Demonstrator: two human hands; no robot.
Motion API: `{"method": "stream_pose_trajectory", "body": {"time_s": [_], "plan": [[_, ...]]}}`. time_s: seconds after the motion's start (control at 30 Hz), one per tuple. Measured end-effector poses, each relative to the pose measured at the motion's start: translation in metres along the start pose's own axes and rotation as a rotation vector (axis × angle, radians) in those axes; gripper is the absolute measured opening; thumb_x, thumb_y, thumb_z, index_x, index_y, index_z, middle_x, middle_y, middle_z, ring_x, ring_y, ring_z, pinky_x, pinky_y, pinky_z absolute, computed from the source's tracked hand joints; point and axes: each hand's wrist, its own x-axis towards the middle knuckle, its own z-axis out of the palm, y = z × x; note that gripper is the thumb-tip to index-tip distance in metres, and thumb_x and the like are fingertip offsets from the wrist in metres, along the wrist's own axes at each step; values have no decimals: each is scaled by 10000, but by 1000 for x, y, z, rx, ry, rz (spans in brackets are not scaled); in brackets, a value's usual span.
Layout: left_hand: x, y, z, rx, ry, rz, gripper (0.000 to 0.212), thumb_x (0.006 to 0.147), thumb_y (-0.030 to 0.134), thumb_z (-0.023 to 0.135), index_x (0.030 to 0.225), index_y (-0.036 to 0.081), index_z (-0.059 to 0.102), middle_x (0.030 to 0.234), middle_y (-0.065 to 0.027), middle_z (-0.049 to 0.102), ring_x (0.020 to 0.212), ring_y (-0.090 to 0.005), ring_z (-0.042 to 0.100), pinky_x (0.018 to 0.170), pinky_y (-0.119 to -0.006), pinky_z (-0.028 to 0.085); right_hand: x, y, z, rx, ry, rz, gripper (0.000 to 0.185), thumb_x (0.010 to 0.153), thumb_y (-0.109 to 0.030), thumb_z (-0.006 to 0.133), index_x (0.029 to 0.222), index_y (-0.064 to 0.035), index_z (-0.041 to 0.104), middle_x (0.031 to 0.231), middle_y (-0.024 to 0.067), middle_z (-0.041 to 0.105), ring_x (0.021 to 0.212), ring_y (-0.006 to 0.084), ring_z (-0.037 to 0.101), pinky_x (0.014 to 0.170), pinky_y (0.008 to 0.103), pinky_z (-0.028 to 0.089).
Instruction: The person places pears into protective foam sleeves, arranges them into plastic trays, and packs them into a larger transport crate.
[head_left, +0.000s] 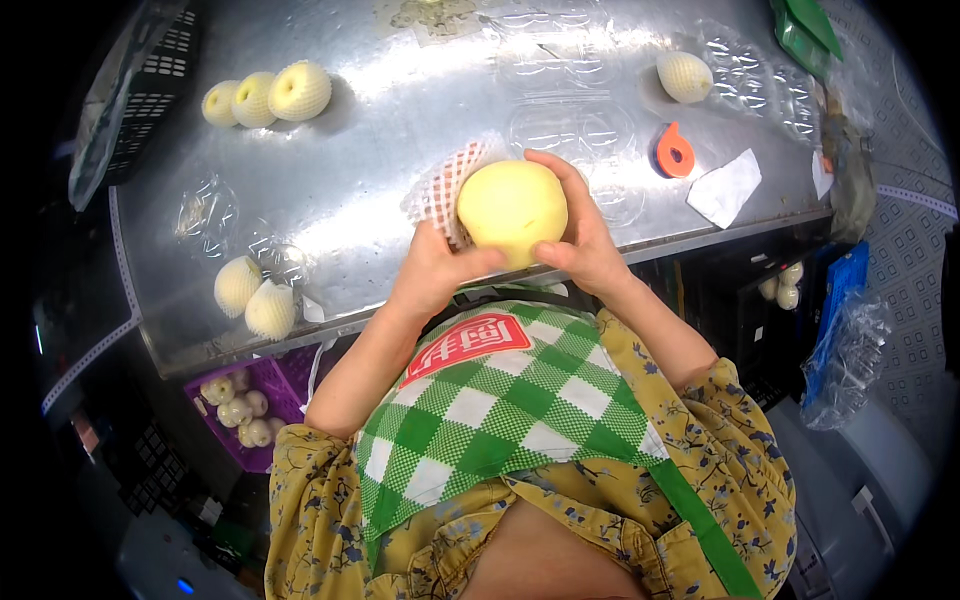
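Observation:
Both my hands hold a large, round, pale yellow fruit (513, 210) in front of me, over the near edge of the metal table. My right hand (581, 232) curves round its right side, the thumb at its lower edge. At its left, my left hand (439, 259) has its thumb on the fruit's lower side, while a white foam net sleeve (448, 180) covers the fingers of that hand. The fruit's skin shows a small brownish mark low on the right. Its underside is hidden.
Foam-netted fruits (300, 91) stand at the back left, others (270, 310) at the near left, one (684, 76) at the back right. Clear plastic trays (574, 124), an orange tape dispenser (675, 152) and a white cloth or paper (724, 187) lie on the table. A purple crate (289, 386) holds fruit below.

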Motion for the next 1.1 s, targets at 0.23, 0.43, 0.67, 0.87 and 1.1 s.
{"method": "stream_pose_trajectory", "body": {"time_s": [0.23,0.43,0.67,0.87,1.1], "plan": [[-3,-2,7,175,-60,158,762,626,113,768,1260,-26,370,1181,-120,487,1090,-190,482,937,-326,386,-3,-3,11,-199,74,-15,690,726,-206,648,1298,-84,281,1156,101,433,1092,182,437,914,305,381],[0,-5,0,61,11,-30,598,731,203,685,1218,-19,419,1122,-140,532,1024,-202,541,874,-334,452,2,-4,3,-225,175,308,516,814,-361,548,1195,-39,415,1008,109,520,936,197,524,780,324,443],[-3,-10,3,-518,65,-470,598,875,510,390,1242,38,409,1167,-161,527,1048,-252,556,872,-403,487,1,-9,-5,-898,-4,-334,694,654,-336,724,1210,-41,432,1123,152,496,1015,286,514,828,355,432],[-4,-1,10,-356,16,-482,654,911,550,211,1274,29,367,1228,-156,477,1124,-251,500,915,-381,459,3,2,0,-753,-82,-301,788,586,-298,776,1231,-52,396,1142,121,487,1055,231,497,913,341,397],[-5,-10,-2,-366,106,-352,584,932,489,280,1279,24,343,1245,-121,446,1149,-204,457,953,-348,400,4,15,-11,-104,-25,57,512,793,-377,533,1167,-38,445,1097,82,513,1002,165,522,859,292,426]]}}
